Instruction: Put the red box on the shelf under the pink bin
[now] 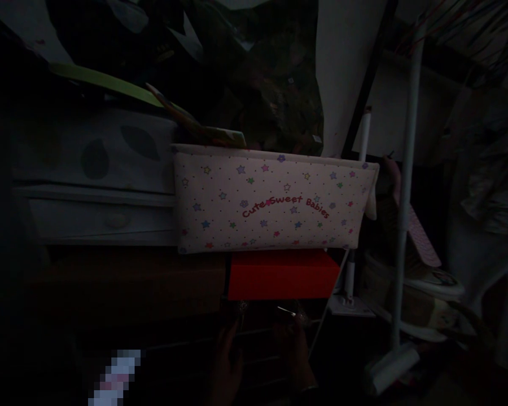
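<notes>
Both of my hands are low in the head view, in deep shadow beneath an orange-red box (283, 276). My left hand (226, 363) points upward, its fingertips at a small glossy patch that looks like clear plastic (242, 307). To its right, my right hand (295, 347) is curled, with a thin bright glint and more clear shiny material at its fingers. The darkness hides what the hands hold. Over the orange-red box sits a pale fabric storage bin (271, 203) printed with stars and "Cute Sweet Babies".
White drawers (101, 220) stand at the left above a brown box (152, 276). Dark bags (275, 79) are piled behind the bin. To the right are a pale upright pole (402, 225), a pink strip-like object (421, 234) and a lidded round container (427, 307).
</notes>
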Available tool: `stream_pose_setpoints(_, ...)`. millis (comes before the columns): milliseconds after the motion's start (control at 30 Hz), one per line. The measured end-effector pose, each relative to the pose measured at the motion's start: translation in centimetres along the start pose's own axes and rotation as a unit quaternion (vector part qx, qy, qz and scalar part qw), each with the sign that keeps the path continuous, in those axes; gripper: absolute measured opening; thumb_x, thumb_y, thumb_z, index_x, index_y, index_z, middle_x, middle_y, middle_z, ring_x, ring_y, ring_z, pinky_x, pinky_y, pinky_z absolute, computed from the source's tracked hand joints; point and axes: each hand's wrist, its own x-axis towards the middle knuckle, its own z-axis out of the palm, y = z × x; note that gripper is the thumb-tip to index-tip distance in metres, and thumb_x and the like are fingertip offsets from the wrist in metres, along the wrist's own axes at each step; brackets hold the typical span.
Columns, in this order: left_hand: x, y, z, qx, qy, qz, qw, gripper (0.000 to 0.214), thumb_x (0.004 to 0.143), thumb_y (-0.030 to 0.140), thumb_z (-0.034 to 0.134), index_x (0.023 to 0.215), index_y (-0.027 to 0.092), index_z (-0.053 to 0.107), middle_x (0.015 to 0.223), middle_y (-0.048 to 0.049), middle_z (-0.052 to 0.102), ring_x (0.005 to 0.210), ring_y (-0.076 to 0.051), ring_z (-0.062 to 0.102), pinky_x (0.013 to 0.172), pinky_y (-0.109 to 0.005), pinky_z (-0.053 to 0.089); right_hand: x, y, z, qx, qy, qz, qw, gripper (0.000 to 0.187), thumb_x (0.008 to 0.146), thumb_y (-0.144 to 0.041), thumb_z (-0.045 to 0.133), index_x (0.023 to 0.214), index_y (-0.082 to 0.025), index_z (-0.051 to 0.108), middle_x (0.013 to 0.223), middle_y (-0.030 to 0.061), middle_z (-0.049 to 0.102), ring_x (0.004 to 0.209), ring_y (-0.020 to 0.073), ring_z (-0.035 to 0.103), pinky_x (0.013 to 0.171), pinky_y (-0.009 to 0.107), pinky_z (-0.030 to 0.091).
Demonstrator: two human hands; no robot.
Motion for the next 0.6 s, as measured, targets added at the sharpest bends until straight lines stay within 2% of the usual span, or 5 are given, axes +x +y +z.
stream_pose_setpoints(167, -0.3, -0.1, 0.9, 0.009, -0.036, 0.012, 0.999, 0.049, 0.081, 0.023, 0.042, 0.129, 0.013, 0.049, 0.139, -0.0170, 0.045, 0.129, -0.028, 0.044, 0.109, -0.050, 0.035, 1.6, -1.6, -0.7, 0.075, -0.030, 0.001, 0.997, 0.044, 0.054, -0.057, 0.076, 0.082, -0.025, 0.063, 0.084, 0.0003, 0.072, 0.089, 0.0214, 0.068, 0.083, 0.039, 0.053)
stream_pose_setpoints(267, -0.5, 0.4, 1.3, 0.017, -0.067, 0.034, 0.997, 0.048, 0.077, 0.018, 0.046, 0.124, 0.015, 0.055, 0.134, -0.0157, 0.051, 0.124, -0.028, 0.049, 0.107, -0.049, 0.037, 2.0, -1.7, -0.8, 0.082, -0.032, 0.000, 0.996, 0.043, 0.051, -0.050, 0.079, 0.082, -0.025, 0.063, 0.083, -0.0016, 0.072, 0.086, 0.0198, 0.068, 0.081, 0.036, 0.054)
stream_pose_setpoints(367, -0.8, 0.8, 1.4, 0.018, -0.087, 0.043, 0.995, 0.049, 0.075, 0.014, 0.046, 0.123, 0.018, 0.056, 0.133, -0.0138, 0.053, 0.124, -0.026, 0.049, 0.107, -0.047, 0.038, 2.2, -1.5, -1.0, 0.059, -0.023, 0.005, 0.998, 0.040, 0.049, -0.042, 0.081, 0.079, -0.023, 0.063, 0.079, -0.0014, 0.072, 0.081, 0.0198, 0.069, 0.077, 0.035, 0.055)
stream_pose_setpoints(467, -1.0, 0.5, 1.6, 0.018, -0.097, 0.038, 0.994, 0.052, 0.074, 0.012, 0.046, 0.125, 0.019, 0.055, 0.134, -0.0131, 0.052, 0.125, -0.025, 0.048, 0.108, -0.046, 0.037, 2.2, -1.2, -0.8, 0.019, -0.008, -0.013, 1.000, 0.041, 0.052, -0.044, 0.077, 0.083, -0.022, 0.063, 0.081, -0.0001, 0.072, 0.083, 0.0198, 0.069, 0.078, 0.034, 0.055)
stream_pose_setpoints(600, -1.0, -0.6, 2.4, 0.011, -0.116, 0.042, 0.992, 0.057, 0.072, 0.010, 0.047, 0.128, 0.019, 0.053, 0.139, -0.0126, 0.048, 0.129, -0.025, 0.044, 0.111, -0.045, 0.033, 2.4, -0.6, 0.2, -0.083, 0.026, -0.061, 0.994, 0.040, 0.055, -0.050, 0.072, 0.077, -0.018, 0.061, 0.071, 0.0035, 0.069, 0.067, 0.0216, 0.067, 0.062, 0.034, 0.053)
